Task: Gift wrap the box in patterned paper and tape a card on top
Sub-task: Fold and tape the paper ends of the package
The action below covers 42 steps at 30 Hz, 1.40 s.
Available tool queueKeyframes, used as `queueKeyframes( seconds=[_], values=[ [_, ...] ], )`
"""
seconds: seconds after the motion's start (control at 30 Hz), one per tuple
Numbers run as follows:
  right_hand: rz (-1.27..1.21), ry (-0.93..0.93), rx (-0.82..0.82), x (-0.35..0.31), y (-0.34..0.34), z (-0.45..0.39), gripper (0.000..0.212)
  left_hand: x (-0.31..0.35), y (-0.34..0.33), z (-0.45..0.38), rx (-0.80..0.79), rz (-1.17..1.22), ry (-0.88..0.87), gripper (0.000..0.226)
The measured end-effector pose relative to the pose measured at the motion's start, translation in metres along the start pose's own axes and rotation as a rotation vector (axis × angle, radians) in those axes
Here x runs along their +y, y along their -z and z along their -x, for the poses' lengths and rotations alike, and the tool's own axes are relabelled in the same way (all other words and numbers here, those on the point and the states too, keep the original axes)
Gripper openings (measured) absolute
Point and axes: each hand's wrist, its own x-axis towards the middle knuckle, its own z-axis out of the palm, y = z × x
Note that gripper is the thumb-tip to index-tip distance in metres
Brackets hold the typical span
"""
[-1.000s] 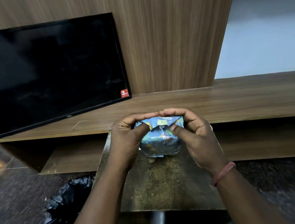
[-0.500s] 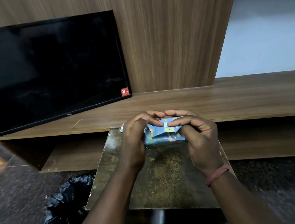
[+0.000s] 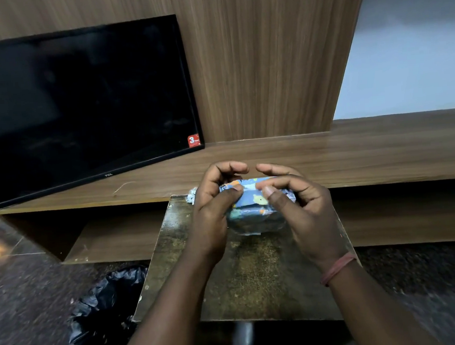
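A small box wrapped in blue patterned paper (image 3: 253, 205) with cartoon animals sits at the far end of a worn metal-topped table (image 3: 256, 276). My left hand (image 3: 215, 203) grips its left end, thumb pressing the paper on top. My right hand (image 3: 302, 207) holds the right end, thumb pinching the paper near the top seam. Loose silvery paper sticks out behind my left hand. My hands hide both ends of the box. No card or tape is in view.
A black television (image 3: 79, 107) leans against the wood-panelled wall on a long wooden shelf (image 3: 355, 156) just behind the table. A bin lined with a black bag (image 3: 101, 318) stands on the dark floor at the table's left.
The box has been turned in my hands, so a broader patterned face now faces me. My fingers have loosened from over the top and both thumbs now press the paper.
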Motion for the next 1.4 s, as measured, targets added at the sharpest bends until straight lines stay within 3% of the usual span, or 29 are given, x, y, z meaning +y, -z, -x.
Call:
queueKeyframes(
  seconds=[0.13, 0.2, 0.3, 0.4, 0.5, 0.57, 0.7, 0.8, 0.97, 1.1, 1.2, 1.3, 1.4],
  values=[
    [-0.246, -0.187, -0.225, -0.005, 0.006, 0.000, 0.047, 0.006, 0.008, -0.004, -0.051, 0.175, 0.012, 0.050],
    [-0.259, -0.247, -0.254, -0.009, 0.004, -0.001, 0.048, 0.008, 0.011, -0.006, -0.049, 0.235, 0.012, 0.058],
    [-0.260, -0.285, -0.116, -0.011, -0.003, -0.003, 0.028, 0.004, 0.014, -0.009, -0.017, 0.217, 0.001, 0.057],
    [-0.305, -0.339, 0.012, -0.003, -0.007, -0.005, 0.025, -0.002, 0.014, -0.006, 0.015, 0.147, 0.019, 0.049],
    [-0.139, -0.296, 0.104, 0.008, -0.010, -0.006, 0.012, -0.002, 0.003, 0.001, 0.062, 0.111, -0.047, 0.037],
    [-0.106, -0.272, 0.223, 0.011, -0.012, -0.007, 0.016, -0.002, -0.005, 0.005, 0.123, 0.074, -0.090, 0.033],
    [-0.210, -0.252, 0.435, 0.007, -0.016, -0.011, 0.017, -0.013, -0.005, 0.012, 0.224, -0.291, -0.156, 0.021],
    [-0.266, -0.252, 0.543, 0.004, -0.019, -0.012, 0.019, -0.018, -0.009, 0.017, 0.229, -0.514, -0.153, 0.034],
    [-0.214, -0.256, 0.482, 0.003, -0.030, -0.005, 0.011, -0.017, -0.007, 0.012, 0.131, -0.316, -0.027, 0.059],
    [-0.159, -0.247, 0.338, -0.007, -0.039, 0.003, 0.007, -0.019, 0.009, 0.007, -0.054, -0.424, 0.005, 0.124],
    [-0.092, -0.243, 0.280, -0.011, -0.039, 0.005, 0.010, -0.014, 0.016, 0.003, -0.188, -0.479, 0.039, 0.149],
    [-0.110, -0.268, 0.304, -0.018, -0.035, 0.003, 0.015, -0.010, 0.023, 0.002, -0.251, -0.470, 0.023, 0.154],
    [-0.095, -0.218, 0.262, -0.025, -0.026, -0.003, 0.032, 0.002, 0.030, 0.004, -0.277, -0.475, 0.016, 0.140]
  ],
)
